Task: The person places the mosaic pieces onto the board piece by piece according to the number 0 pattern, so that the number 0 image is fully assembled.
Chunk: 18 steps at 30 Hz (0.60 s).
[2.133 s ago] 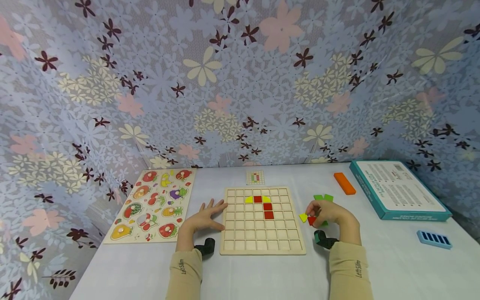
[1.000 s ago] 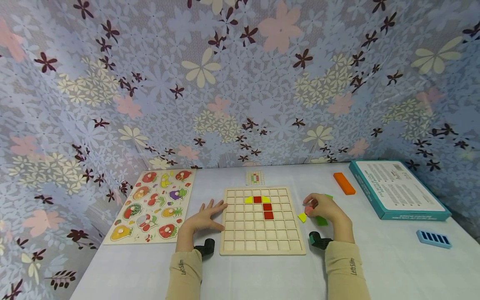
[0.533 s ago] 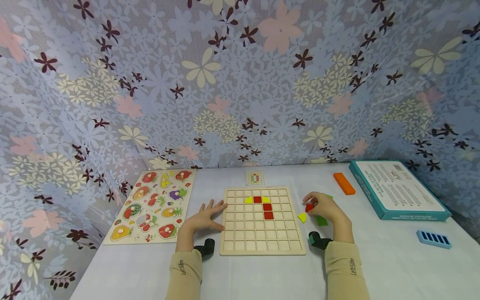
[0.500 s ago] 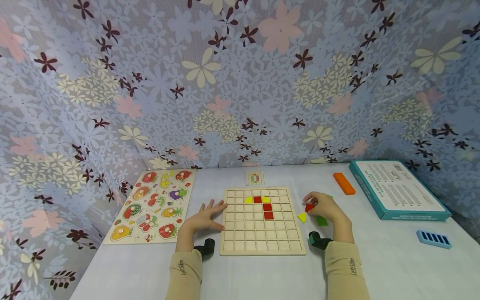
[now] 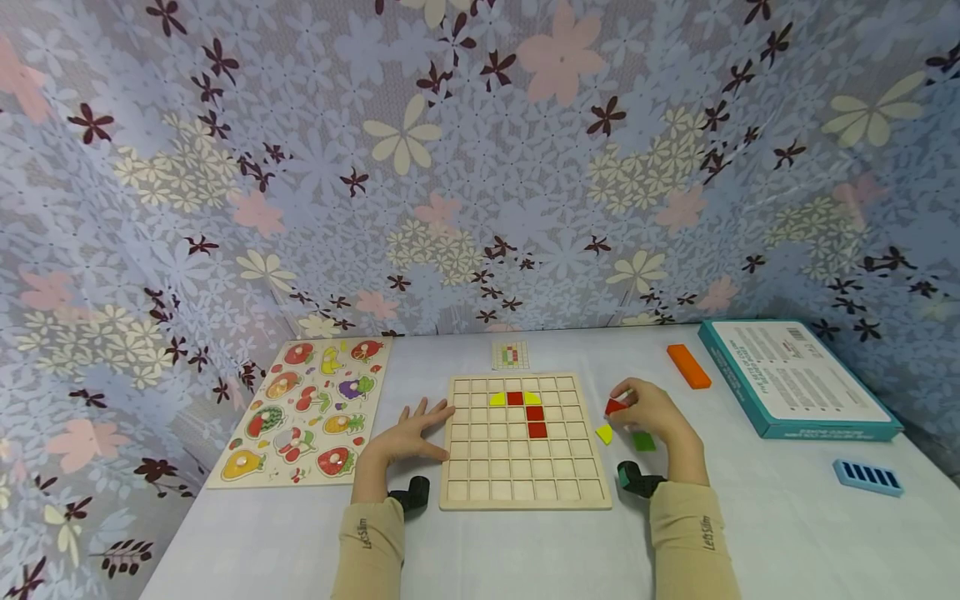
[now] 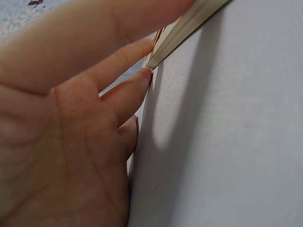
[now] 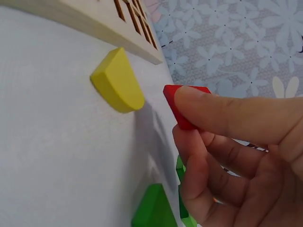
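My right hand (image 5: pixel 651 408) pinches a red block (image 7: pixel 179 107) between thumb and fingers, just above the table right of the wooden grid board (image 5: pixel 525 493). A yellow quarter-round block (image 7: pixel 117 81) lies between that hand and the board. Close by, a green block (image 5: pixel 643 441) sits below the hand; in the right wrist view more green shows partly behind the fingers. My left hand (image 5: pixel 405 437) rests with spread fingers against the board's left edge, holding nothing. In the upper cells of the board sit several red blocks (image 5: pixel 534 413) and yellow ones (image 5: pixel 498 400).
Behind the board lies a small pattern card (image 5: pixel 511 356). A fruit puzzle board (image 5: pixel 300 408) is on the left. To the right are an orange block (image 5: pixel 688 367), a teal box (image 5: pixel 798 379) and a blue slotted piece (image 5: pixel 868 478). A flowered cloth hangs behind the table.
My right hand has picked up the red block from beside the yellow one, moved slightly away from me and turned the block in its fingers. The left hand stays still.
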### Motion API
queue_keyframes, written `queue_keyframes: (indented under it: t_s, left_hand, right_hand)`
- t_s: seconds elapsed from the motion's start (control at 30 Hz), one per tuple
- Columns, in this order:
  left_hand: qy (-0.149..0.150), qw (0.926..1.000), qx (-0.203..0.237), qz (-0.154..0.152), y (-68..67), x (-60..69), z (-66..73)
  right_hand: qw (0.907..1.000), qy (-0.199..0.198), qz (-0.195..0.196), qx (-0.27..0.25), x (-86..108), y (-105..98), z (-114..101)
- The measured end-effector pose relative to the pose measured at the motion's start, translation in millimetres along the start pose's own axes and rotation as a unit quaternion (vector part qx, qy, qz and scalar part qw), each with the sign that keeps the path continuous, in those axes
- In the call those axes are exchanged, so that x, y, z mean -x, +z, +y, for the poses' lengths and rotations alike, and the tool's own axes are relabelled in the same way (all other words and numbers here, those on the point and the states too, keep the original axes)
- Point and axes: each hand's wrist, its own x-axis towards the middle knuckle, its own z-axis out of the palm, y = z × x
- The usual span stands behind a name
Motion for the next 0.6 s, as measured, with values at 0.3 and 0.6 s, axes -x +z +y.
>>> queue_keyframes:
  t_s: [0.3, 0.6]
  left_hand:
    - [0.000, 1.0000, -0.002, 0.001, 0.4, -0.3, -1.2]
    - [-0.004, 1.0000, -0.003, 0.003, 1.1, 0.8, -0.2]
  right_hand:
    - [0.9996, 0.019, -0.001, -0.019, 6.8, -2.0, -9.5]
    - [0.9946, -0.009, -0.054, -0.088, 3.0, 4.3, -14.6]
